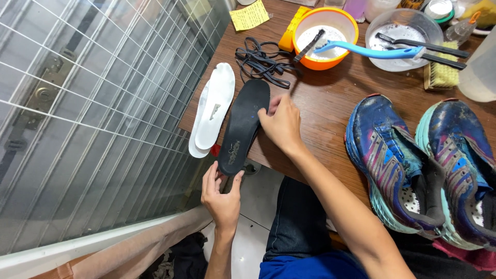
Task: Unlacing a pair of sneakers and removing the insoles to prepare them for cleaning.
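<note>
On the bench (320, 119), near its left edge, a black insole (243, 126) lies lengthwise, heel end hanging over the edge toward the person. Left hand (222, 196) holds that heel end, thumb and fingers (208, 175) closed narrow around it from below. Right hand (281, 124) presses on the insole's right edge near the toe half, fingers bent and shut against it, so both hands grip the same insole. Just left of it, touching or nearly so, two white insoles (212, 111) lie stacked, slightly offset. Black laces (261, 62) sit in a loose heap just beyond the black insole's toe.

Two muddy blue shoes (423, 160) stand side by side at the right, well apart from the hands, no laces in the eyelets that show, openings look empty as far as visible. Further back: an orange bowl (325, 36) with white liquid or foam, a blue brush (369, 50) resting across its rim, a clear bowl (405, 31) with dark-handled brushes, a scrub brush (444, 72) beside it.

Judged progress: stripping looks done, laces and insoles are out. Shoes are dirty, nothing looks washed yet; the black insole shows no foam. A wire grid panel (93, 103) fills the left side.
</note>
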